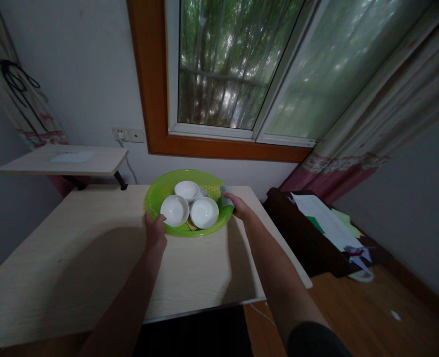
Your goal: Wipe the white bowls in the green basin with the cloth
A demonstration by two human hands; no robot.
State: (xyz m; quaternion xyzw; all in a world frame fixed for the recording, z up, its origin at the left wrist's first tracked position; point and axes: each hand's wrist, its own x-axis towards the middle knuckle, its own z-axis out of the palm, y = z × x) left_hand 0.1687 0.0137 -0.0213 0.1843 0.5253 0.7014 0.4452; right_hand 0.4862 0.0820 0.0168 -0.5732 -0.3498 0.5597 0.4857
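A pale wooden worktop (193, 287) fills the lower view, below a window (237, 69) with a brown frame. By its far left corner, a small raised shelf (40, 161) stands on dark legs. Near the far edge, right of the worktop's middle, is a round, bright green basket (185, 173); I cannot tell whether it rests on the wood or is slightly lifted. My two hands hold it from opposite sides. My left hand (155, 230) pinches the near left rim, thumb over the top, other fingers mostly hidden. My right hand (240, 206) pinches the right rim, its thumb on a grey piece (225, 197), perhaps cloth, lying over the edge. Three white bowls (204, 213) sit close together inside, openings facing up. Beneath their near side a small tan piece (191, 225) shows, too covered to identify.

The basket looks like light, slightly bendy plastic, with the bowls giving most of the weight. They look smooth, slippery and breakable, likely to slide and knock if it tips. The rim, held level at opposite sides, seems the best grip.
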